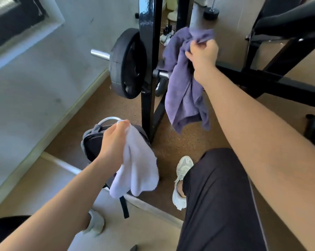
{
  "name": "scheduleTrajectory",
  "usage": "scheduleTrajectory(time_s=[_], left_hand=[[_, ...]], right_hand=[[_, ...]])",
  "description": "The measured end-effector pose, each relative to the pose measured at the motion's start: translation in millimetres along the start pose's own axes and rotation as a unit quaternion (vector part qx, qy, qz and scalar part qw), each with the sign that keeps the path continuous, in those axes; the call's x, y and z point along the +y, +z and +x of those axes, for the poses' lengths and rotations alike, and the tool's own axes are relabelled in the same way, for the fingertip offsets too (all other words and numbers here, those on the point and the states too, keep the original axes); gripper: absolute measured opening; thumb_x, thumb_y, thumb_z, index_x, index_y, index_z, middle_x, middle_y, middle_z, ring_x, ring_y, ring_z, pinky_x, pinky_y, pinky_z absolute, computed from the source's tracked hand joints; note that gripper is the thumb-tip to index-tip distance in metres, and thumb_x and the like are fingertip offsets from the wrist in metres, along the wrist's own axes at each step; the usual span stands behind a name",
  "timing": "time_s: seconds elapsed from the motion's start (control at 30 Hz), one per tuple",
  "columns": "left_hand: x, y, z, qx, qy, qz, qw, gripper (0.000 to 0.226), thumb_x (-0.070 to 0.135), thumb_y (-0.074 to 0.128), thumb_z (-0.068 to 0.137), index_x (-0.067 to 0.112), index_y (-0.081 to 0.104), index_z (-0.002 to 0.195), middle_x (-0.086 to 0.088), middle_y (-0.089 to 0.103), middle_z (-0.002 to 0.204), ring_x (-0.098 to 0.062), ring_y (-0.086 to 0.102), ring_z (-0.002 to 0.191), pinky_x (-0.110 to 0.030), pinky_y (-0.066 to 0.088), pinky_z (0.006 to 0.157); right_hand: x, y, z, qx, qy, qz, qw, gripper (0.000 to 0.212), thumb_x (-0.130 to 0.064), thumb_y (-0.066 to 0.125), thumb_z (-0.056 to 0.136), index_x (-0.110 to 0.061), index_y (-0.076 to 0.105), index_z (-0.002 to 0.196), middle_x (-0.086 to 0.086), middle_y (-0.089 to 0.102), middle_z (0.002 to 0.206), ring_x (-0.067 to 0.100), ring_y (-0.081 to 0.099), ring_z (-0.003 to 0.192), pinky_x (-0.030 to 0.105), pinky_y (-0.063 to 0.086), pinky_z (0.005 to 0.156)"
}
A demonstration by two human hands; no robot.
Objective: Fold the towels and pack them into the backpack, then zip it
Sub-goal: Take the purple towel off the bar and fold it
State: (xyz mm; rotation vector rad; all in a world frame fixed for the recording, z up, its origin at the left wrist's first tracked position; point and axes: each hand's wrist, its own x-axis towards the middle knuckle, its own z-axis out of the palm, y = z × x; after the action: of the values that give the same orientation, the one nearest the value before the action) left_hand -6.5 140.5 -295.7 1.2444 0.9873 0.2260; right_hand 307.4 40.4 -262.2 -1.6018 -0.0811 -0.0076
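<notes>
My left hand (115, 142) grips a white towel (136, 169) that hangs loose and crumpled below it. Directly under that hand, a dark grey backpack (93, 142) sits on the floor, partly hidden by the hand and the towel; I cannot tell whether its zip is open. My right hand (202, 55) is stretched forward and closed on a purple towel (183, 91). That towel drapes from a grey bar at the top and hangs down unfolded beside the black rack upright.
A black weight rack post (149, 69) with a weight plate (127, 64) stands just behind the backpack. A black bench frame (272, 80) fills the right. My two white shoes (182, 180) and dark trousers are below. A grey wall runs along the left.
</notes>
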Motion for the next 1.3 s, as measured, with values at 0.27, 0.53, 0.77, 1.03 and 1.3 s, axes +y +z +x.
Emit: scheduleTrajectory(time_s=[0.27,0.53,0.77,1.03,1.3], left_hand=[[-0.8,6.7,-2.2,-0.035,0.005,0.009,0.999,0.018,0.032,0.063,0.082,0.015,0.062,0.078,-0.004,0.06,0.067,-0.022,0.059,0.068,-0.037,0.046,0.07],[6.4,11.0,-5.8,-0.098,0.048,0.027,0.994,0.018,0.027,0.055,0.104,0.02,0.067,0.092,-0.008,0.064,0.089,-0.022,0.063,0.089,-0.036,0.049,0.08],[16.7,-6.4,-20.7,-0.181,0.135,0.135,0.965,0.019,0.018,0.058,0.102,0.016,0.076,0.109,-0.001,0.077,0.09,-0.013,0.072,0.087,-0.029,0.058,0.077],[9.5,-54.5,-43.5,-0.19,0.183,0.271,0.926,0.028,0.024,0.074,0.094,0.013,0.063,0.071,0.008,0.056,0.062,-0.006,0.049,0.056,-0.017,0.037,0.052],[-48.2,-146.7,-68.7,-0.154,0.133,0.364,0.909,0.04,0.023,0.08,0.089,-0.002,0.055,0.069,0.003,0.043,0.059,-0.01,0.037,0.056,-0.024,0.028,0.054]], right_hand=[[48.5,-12.4,-16.2,-0.233,-0.089,-0.503,0.827,0.035,-0.052,0.038,0.102,-0.02,0.047,0.115,0.009,0.058,0.114,0.035,0.055,0.103,0.041,0.038,0.081],[45.2,-21.7,-84.1,-0.153,-0.209,-0.36,0.896,0.052,-0.031,0.061,0.09,-0.019,0.055,0.14,0.001,0.056,0.141,0.022,0.053,0.127,0.046,0.045,0.103],[26.7,-22.4,-206.8,-0.4,-0.002,-0.033,0.916,0.037,0.001,0.053,0.087,-0.008,0.071,0.118,0.006,0.072,0.118,0.012,0.063,0.113,0.019,0.048,0.097],[31.8,-34.8,-271.4,-0.402,-0.052,-0.095,0.909,0.008,-0.008,0.072,0.087,-0.002,0.068,0.088,0.006,0.063,0.075,0.006,0.053,0.069,0.018,0.041,0.064],[39.8,-51.3,-307.5,-0.421,-0.093,-0.207,0.878,0.015,-0.02,0.076,0.089,-0.016,0.064,0.081,-0.014,0.055,0.058,0.005,0.047,0.055,0.015,0.038,0.055]])
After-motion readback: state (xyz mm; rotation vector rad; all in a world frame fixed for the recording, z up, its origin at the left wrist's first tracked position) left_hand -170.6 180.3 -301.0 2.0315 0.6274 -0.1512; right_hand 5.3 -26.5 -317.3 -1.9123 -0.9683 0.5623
